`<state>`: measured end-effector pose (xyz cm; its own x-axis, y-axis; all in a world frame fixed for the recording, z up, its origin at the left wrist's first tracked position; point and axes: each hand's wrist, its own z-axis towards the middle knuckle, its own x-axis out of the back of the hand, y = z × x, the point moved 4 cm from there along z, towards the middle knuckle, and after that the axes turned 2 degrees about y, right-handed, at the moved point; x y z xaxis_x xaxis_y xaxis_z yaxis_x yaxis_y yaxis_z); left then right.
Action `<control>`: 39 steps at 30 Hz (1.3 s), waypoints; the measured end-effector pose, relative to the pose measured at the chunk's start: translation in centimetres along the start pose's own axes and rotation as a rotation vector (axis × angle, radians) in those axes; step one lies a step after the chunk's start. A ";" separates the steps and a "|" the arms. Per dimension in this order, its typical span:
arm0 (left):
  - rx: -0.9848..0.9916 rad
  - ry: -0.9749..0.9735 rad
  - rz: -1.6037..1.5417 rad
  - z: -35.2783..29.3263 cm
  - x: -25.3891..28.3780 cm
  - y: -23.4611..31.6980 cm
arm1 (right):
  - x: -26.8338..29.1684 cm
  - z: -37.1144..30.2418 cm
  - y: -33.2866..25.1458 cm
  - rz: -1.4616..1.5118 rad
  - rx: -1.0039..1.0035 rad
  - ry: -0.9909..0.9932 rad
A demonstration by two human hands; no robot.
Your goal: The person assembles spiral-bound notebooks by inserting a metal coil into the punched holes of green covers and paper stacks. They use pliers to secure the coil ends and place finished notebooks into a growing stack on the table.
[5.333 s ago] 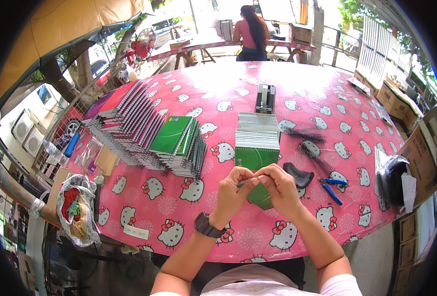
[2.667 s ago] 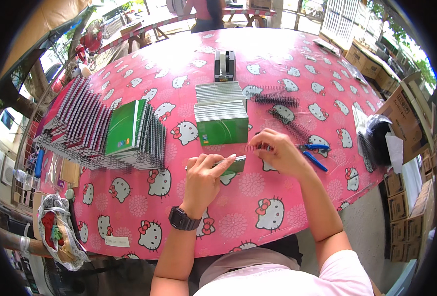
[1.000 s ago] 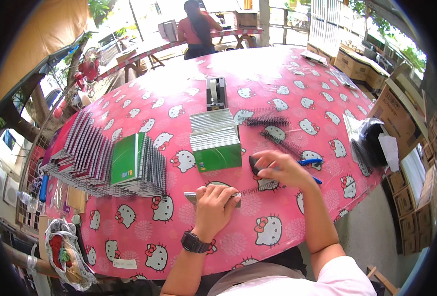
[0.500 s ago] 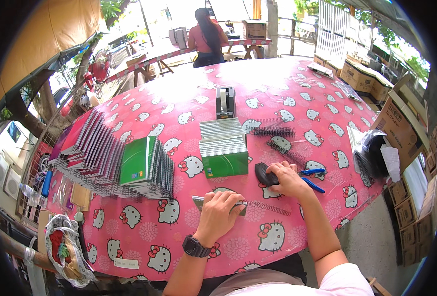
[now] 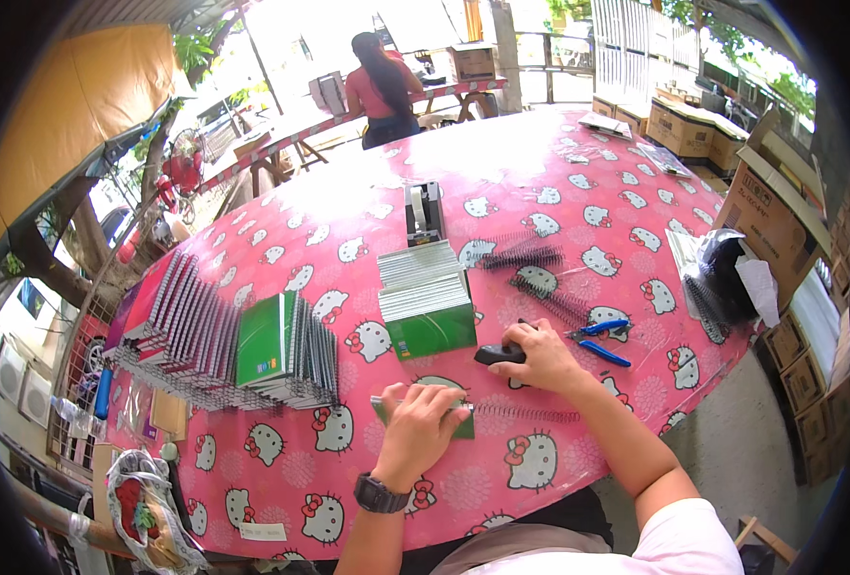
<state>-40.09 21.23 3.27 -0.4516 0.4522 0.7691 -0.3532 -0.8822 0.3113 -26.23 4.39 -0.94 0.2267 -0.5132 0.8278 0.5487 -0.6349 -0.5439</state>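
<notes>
My left hand [image 5: 417, 420], with a dark watch on its wrist, grips a small green notebook [image 5: 463, 428] standing near the front of the table. A thin metal coil [image 5: 530, 414] sticks out from the notebook's right end. To the right, my right hand [image 5: 544, 356] is closed on a black rounded handheld object [image 5: 498, 355], whose exact kind I cannot make out. Just beyond both hands is a block of green-covered notebooks [image 5: 430, 326] with their page edges up. Blue-handled pliers [image 5: 602, 331] lie right of my right hand.
Stacks of spiral notebooks [image 5: 286, 335] stand on the left. A black tape dispenser [image 5: 424, 213] sits behind the block, with loose dark coils [image 5: 530, 257] beside it. A plastic bag [image 5: 151, 508] hangs at the lower left. Cardboard boxes [image 5: 775, 216] line the right; a person [image 5: 383, 91] is farther back.
My right hand has shifted left with the black object, which now lies flatter and closer to the notebook. My left hand keeps its grip. The whole view has tilted slightly.
</notes>
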 end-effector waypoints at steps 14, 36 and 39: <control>0.130 0.103 -0.170 -1.2 -0.8 -1.7 | -0.3 -2.0 -3.3 0.900 0.090 -0.441; 0.197 0.310 -0.223 -1.1 -0.4 -5.6 | -2.3 1.4 -3.6 0.813 0.071 -0.423; 0.402 0.308 -0.654 -2.6 -2.6 -7.0 | -2.2 0.8 -4.5 0.996 0.133 -0.440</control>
<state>-38.55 26.63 -2.33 -0.4818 0.8545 0.1942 -0.3292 -0.3819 0.8636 -28.58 8.81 -0.18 0.8696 -0.4936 0.0162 0.0362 0.0309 -0.9989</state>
